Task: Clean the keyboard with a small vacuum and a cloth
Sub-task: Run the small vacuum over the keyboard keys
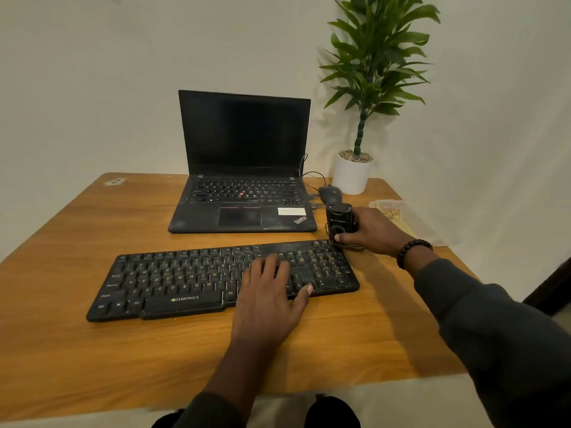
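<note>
A black dusty keyboard lies across the middle of the wooden table. My left hand rests flat on its right half, fingers spread over the keys. A small black vacuum stands upright just beyond the keyboard's far right corner. My right hand grips it from the right, thumb across its lower front. No cloth is visible.
An open black laptop sits behind the keyboard, with a black mouse and cables at its right. A white pot with a green plant stands at the far right corner. A clear plastic bag lies by the right edge.
</note>
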`<action>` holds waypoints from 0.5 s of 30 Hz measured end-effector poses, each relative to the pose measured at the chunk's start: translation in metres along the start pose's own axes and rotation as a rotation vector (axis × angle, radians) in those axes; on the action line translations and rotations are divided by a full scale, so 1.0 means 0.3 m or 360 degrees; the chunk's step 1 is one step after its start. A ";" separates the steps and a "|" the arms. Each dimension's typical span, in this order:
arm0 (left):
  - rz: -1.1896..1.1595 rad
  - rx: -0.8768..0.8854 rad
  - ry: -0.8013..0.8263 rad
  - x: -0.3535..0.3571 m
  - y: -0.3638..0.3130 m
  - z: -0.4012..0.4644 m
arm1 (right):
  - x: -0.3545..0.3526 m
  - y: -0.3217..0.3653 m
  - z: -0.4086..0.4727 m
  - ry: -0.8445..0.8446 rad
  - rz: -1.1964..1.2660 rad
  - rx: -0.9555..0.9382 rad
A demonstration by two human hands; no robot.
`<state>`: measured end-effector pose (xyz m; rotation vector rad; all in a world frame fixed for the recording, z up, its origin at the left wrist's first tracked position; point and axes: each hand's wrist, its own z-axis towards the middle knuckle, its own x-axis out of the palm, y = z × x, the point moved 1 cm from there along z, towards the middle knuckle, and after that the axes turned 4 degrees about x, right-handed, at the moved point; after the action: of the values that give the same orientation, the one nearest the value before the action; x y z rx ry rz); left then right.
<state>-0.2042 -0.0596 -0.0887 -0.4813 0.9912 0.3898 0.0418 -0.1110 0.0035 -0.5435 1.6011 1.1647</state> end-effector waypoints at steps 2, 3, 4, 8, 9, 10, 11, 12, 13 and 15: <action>-0.0003 0.0003 -0.0008 0.003 0.002 -0.001 | 0.030 0.005 -0.005 -0.0088 0.0090 0.0023; -0.0002 0.0000 -0.0011 0.005 0.003 0.000 | 0.044 0.005 -0.012 -0.0086 0.0141 0.0036; -0.0002 -0.0004 -0.0014 0.006 0.004 0.001 | 0.055 0.005 -0.024 -0.0071 0.0183 0.0043; 0.0000 -0.0004 -0.0032 0.014 0.005 0.003 | 0.052 -0.005 -0.117 0.0015 0.0358 0.0073; 0.0007 -0.0002 -0.0033 0.015 0.007 0.002 | 0.047 -0.010 -0.145 0.0037 0.0402 0.0077; 0.0013 0.0001 -0.0037 0.015 0.008 0.001 | 0.043 -0.013 -0.174 0.0063 0.0435 0.0079; 0.0016 0.0004 -0.0045 0.016 0.009 0.001 | 0.040 -0.019 -0.201 0.0095 0.0455 0.0082; 0.0019 0.0010 -0.0056 0.016 0.010 0.000 | 0.035 -0.023 -0.226 0.0134 0.0477 0.0087; 0.0022 0.0017 -0.0062 0.018 0.011 0.000 | 0.031 -0.031 -0.247 0.0183 0.0508 0.0096; 0.0025 0.0024 -0.0064 0.019 0.009 0.000 | 0.021 -0.043 -0.267 0.0269 0.0572 0.0114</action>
<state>-0.2027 -0.0566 -0.0942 -0.4508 0.9589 0.4045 0.0121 -0.1859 -0.0081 -0.3204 1.9340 1.3456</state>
